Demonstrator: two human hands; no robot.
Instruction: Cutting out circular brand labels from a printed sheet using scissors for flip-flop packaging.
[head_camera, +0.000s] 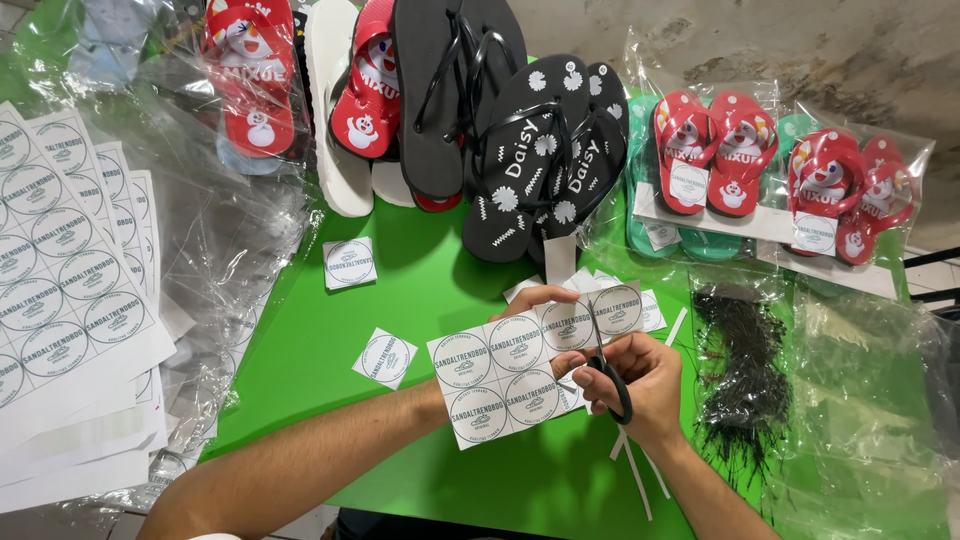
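Over the near middle of the green tabletop (420, 300), the left hand (535, 298) is gripping a strip of round printed labels (520, 365), its fingers curling over the strip's far edge while most of the hand is sitting hidden behind the paper. The right hand (630, 375) is clenching a pair of black-handled scissors (605, 365), fingers threaded through the loops, and the blades are biting into the strip between two labels near its right end. Two cut square labels (350, 263) are lying loose on the bare green surface to the left of the strip, well apart from it, and thin white paper offcuts (640, 475) are resting by the near edge under the right wrist. Full sheets of uncut labels (60, 290) are stacking up along the left edge, partly over crumpled clear plastic bags (235, 240). Along the far edge, black flip-flops (545, 160) and red flip-flops (365, 90) are leaning in a row, while bagged red pairs (715, 150) are lying toward the far right corner. A clear bag of black plastic ties (740, 370) is sitting just right of the right hand.
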